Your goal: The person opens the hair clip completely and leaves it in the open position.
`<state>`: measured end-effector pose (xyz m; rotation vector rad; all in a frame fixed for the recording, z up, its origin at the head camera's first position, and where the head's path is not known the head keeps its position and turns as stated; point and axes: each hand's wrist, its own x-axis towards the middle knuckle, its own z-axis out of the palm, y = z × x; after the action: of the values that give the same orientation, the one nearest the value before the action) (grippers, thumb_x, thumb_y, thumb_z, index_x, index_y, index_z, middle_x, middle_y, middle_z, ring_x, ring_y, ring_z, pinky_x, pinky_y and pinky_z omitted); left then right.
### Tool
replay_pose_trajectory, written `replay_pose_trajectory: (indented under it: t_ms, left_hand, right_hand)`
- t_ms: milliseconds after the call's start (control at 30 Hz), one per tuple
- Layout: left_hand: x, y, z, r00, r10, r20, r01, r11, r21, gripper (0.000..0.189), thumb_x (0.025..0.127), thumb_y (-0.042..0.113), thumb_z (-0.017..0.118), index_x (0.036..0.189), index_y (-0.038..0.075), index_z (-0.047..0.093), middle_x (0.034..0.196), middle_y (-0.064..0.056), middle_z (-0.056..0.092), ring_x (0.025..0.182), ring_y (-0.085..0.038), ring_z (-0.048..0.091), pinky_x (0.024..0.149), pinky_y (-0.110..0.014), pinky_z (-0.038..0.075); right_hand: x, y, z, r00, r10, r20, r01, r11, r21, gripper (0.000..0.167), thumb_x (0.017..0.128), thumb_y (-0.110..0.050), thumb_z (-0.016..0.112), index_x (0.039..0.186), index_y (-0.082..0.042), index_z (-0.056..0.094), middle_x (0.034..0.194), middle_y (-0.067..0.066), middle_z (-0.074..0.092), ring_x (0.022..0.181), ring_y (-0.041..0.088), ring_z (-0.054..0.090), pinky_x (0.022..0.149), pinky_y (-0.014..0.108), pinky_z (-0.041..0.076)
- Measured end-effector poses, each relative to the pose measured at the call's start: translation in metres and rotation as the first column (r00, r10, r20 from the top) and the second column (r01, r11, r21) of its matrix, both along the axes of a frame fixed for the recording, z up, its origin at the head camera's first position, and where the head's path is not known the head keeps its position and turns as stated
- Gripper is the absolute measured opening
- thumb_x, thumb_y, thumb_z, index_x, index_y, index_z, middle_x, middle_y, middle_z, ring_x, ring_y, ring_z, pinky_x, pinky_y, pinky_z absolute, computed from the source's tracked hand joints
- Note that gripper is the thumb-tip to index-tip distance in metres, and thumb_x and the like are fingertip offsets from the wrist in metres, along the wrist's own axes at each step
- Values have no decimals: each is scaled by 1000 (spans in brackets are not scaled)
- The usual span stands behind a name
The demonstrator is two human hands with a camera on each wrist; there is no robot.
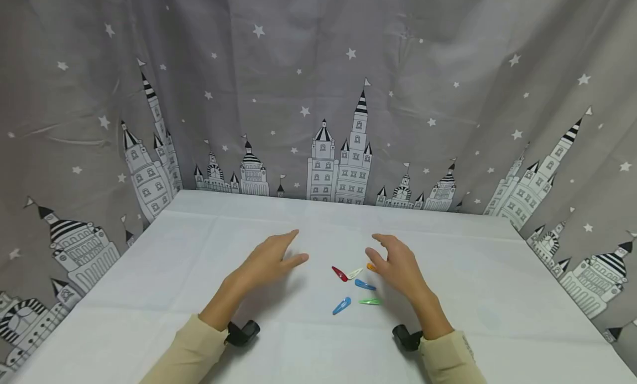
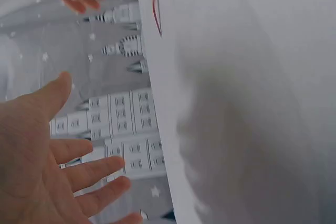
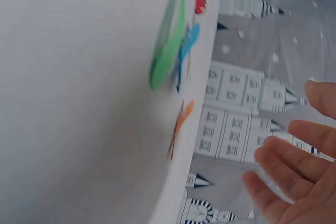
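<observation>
Several snap hair clips lie in a loose group on the white table: a red hair clip (image 1: 340, 274), a white one (image 1: 355, 273), an orange one (image 1: 371, 267), a green one (image 1: 370, 301), a blue hair clip (image 1: 365, 285) and another blue one (image 1: 342, 305). To the left of them my left hand (image 1: 269, 260) hovers over the table, thumb and fingers apart, holding nothing. My right hand (image 1: 398, 263) hovers at the group's right, also holding nothing, and hides part of the orange clip in the head view. In the right wrist view its fingers (image 3: 286, 166) are spread and relaxed.
A white cloth covers the table (image 1: 199, 273). Behind it and along both sides hangs a grey curtain (image 1: 278, 68) printed with castles and stars. A black strap-mounted camera (image 1: 243, 333) sits at the left wrist, and another camera (image 1: 408, 337) at the right.
</observation>
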<state>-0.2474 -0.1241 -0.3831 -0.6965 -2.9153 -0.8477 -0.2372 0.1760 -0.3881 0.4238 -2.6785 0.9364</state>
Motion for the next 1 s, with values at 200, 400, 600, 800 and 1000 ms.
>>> replay_pose_trajectory:
  t_ms: [200, 400, 600, 800, 1000]
  left_hand:
    - [10, 17, -2, 994, -64, 89, 55, 993, 105, 65, 96, 40, 64, 143, -2, 47, 141, -18, 52, 131, -34, 47, 107, -50, 36]
    - [22, 24, -6, 981, -135, 140, 110, 978, 177, 56, 94, 42, 67, 131, 0, 59, 126, -13, 63, 106, -24, 60, 87, -43, 49]
    - [28, 30, -9, 961, -214, 177, 172, 959, 226, 48, 95, 38, 66, 123, -1, 65, 113, -7, 67, 99, -19, 59, 84, -39, 49]
    - [34, 39, -12, 944, -264, 199, 214, 947, 240, 42, 92, 32, 70, 119, -1, 67, 95, 6, 64, 90, -14, 58, 78, -31, 48]
    - [38, 49, -12, 936, -276, 221, 226, 947, 227, 38, 90, 29, 74, 115, 1, 68, 89, 7, 62, 85, -12, 57, 76, -29, 47]
  right_hand:
    - [4, -5, 1, 994, 107, -23, -108, 993, -55, 34, 94, -18, 68, 122, 2, 65, 118, 18, 66, 102, 29, 63, 85, 46, 52]
    - [10, -6, 4, 981, 192, 24, -189, 977, -97, 30, 93, -15, 69, 118, 2, 67, 108, 13, 69, 93, 22, 63, 81, 39, 54]
    - [17, -4, 6, 958, 263, 111, -249, 960, -126, 29, 93, -17, 69, 116, 1, 68, 98, 1, 68, 89, 17, 61, 80, 33, 53]
    - [21, -6, 6, 926, 334, 177, -310, 939, -150, 27, 92, -17, 69, 111, 2, 69, 95, -2, 68, 86, 16, 61, 79, 31, 53]
    - [24, -8, 0, 896, 393, 205, -368, 918, -149, 25, 92, -18, 69, 108, 2, 70, 94, -2, 67, 85, 15, 59, 78, 31, 52]
